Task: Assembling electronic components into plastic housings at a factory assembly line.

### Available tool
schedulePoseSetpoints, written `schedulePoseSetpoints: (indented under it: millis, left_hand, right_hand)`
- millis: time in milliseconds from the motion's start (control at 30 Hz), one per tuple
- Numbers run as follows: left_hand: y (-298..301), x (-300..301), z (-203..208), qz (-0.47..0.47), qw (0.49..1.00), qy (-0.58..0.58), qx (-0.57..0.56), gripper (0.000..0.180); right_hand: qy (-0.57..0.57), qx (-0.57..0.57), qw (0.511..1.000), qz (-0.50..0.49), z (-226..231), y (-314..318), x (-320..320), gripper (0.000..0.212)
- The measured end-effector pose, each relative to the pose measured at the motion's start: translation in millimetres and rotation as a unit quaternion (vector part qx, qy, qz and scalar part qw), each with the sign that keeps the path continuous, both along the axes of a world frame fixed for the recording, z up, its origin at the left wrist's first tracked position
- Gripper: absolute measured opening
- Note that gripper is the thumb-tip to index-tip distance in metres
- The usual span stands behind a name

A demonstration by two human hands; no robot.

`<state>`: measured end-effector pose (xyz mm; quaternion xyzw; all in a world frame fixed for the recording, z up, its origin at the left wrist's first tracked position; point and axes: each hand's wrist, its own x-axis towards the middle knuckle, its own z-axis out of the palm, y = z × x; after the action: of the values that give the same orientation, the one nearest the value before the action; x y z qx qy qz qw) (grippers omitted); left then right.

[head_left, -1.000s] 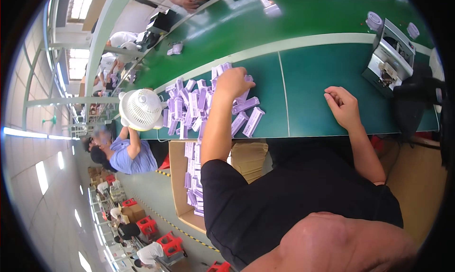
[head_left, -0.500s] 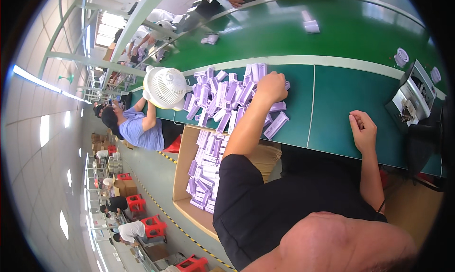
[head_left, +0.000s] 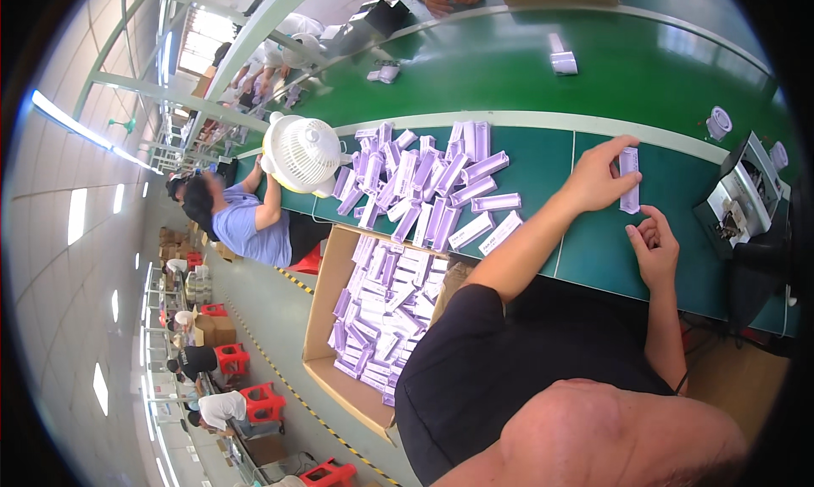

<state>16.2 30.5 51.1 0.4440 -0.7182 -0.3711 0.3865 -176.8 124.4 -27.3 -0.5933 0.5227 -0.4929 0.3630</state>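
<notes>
My left hand (head_left: 600, 178) grips a purple plastic trough-shaped housing (head_left: 628, 181) between thumb and fingers, above the green bench. Just below its near end is my right hand (head_left: 658, 249), holding nothing, its fingers loosely curled and the thumb apart. A heap of similar purple housings (head_left: 415, 177) lies on the bench to the left, some showing a hollow side and others a pale printed face. Many more housings fill a cardboard box (head_left: 320, 355) below the bench edge.
A white fan (head_left: 303, 154) stands left of the heap. At the right is a metal-and-black device (head_left: 742, 190). Beyond the bench runs a green conveyor belt (head_left: 475, 63) carrying a few purple parts. A person in a blue shirt (head_left: 248, 220) sits at the left.
My left hand has moved right from the heap, bringing one purple housing over to my right hand. My right hand stays nearly in place, its index finger now extended more.
</notes>
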Motion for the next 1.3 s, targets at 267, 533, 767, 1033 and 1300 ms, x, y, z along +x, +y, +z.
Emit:
schedulePoseSetpoints:
  millis: [267,533,767,1033,1300]
  left_hand:
    - [-6,-12,-56,-0.017,0.989,0.111,0.097,0.042]
    - [-13,-9,-70,-0.051,0.963,0.232,0.131,0.041]
    - [-11,-6,-62,-0.076,0.962,0.234,0.115,0.039]
    - [-12,-6,-70,-0.113,0.947,0.272,0.128,0.051]
    - [-10,-9,-68,-0.161,0.91,0.349,0.157,0.062]
  right_hand:
    - [-0.055,0.019,0.998,-0.018,-26,-5,-6,0.03]
    - [-0.061,0.023,0.997,-0.032,-33,-7,-13,0.029]
    - [-0.076,0.012,0.996,-0.033,-33,-7,-13,0.031]
    - [-0.083,0.013,0.996,-0.019,-33,-7,-14,0.029]
    - [-0.092,0.014,0.996,-0.015,-32,-6,-16,0.028]
